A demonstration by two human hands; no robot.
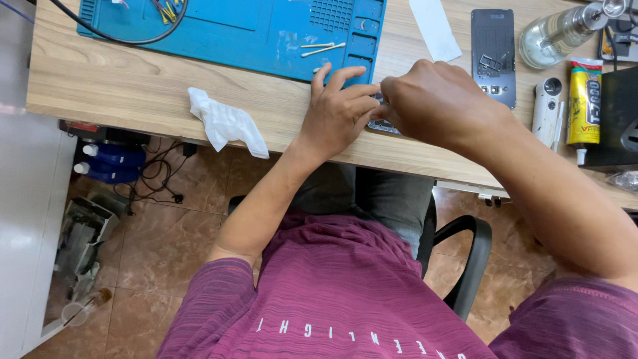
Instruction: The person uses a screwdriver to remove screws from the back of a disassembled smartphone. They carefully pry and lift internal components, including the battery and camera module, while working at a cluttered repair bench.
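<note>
The wooden table [153, 86] carries everything; along its far side a blue work mat [232, 30] is laid, with two cotton swabs [323, 48] on it; to the right a dark opened phone body [493, 56] lies flat, then a clear glass bottle [558, 33] and a yellow tube of glue [585, 100]; a crumpled white tissue [226, 124] hangs over the near edge. Between the hands, near the table's front edge and just below the mat's corner, a small dark flat part [384, 125] is mostly hidden. It is pressed down by the left hand [339, 113], fingers [345, 74] loosely spread; it is covered by the right hand [442, 103], fingers curled together, though whether they pinch it cannot be told. The part is judged light, thin, stiff and fragile; it is best held by its edges.
</note>
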